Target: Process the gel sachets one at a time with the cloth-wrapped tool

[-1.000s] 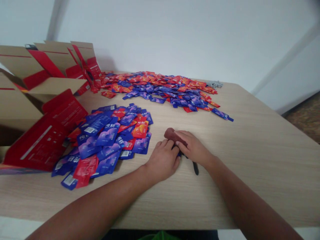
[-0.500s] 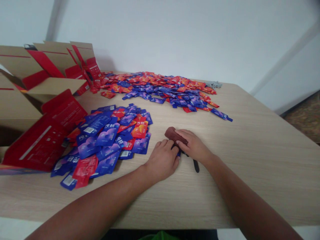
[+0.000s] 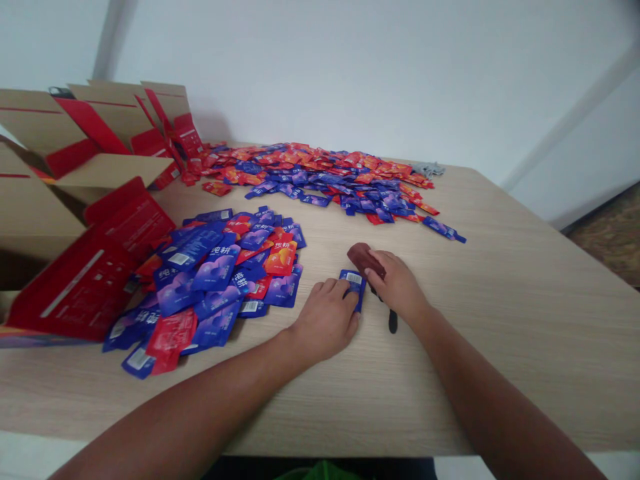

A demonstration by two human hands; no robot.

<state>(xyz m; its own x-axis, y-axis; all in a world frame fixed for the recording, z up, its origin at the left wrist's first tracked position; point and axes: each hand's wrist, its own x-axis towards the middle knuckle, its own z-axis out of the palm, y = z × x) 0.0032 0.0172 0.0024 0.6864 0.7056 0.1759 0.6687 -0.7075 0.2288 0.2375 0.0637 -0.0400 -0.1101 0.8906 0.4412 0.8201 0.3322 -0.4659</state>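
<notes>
My left hand [image 3: 324, 319] rests on the wooden table [image 3: 500, 320], its curled fingertips pressing down a small blue packet [image 3: 354, 283]. My right hand [image 3: 397, 283] sits just to the right of that packet, fingers closed around a dark brown-red tool [image 3: 364, 257] whose head sticks out past my fingers. A dark handle end [image 3: 393, 321] shows below my right wrist. A heap of blue and red packets [image 3: 220, 273] lies left of my left hand.
A wider spread of red and blue packets [image 3: 325, 177] covers the far part of the table. Open cardboard boxes with red flaps [image 3: 75, 200] stand at the left. A grey object [image 3: 427, 168] lies at the far edge, by the white wall.
My right hand has moved right and away with the brown-red tool, uncovering the blue packet under my left fingertips. My left hand has stayed in place.
</notes>
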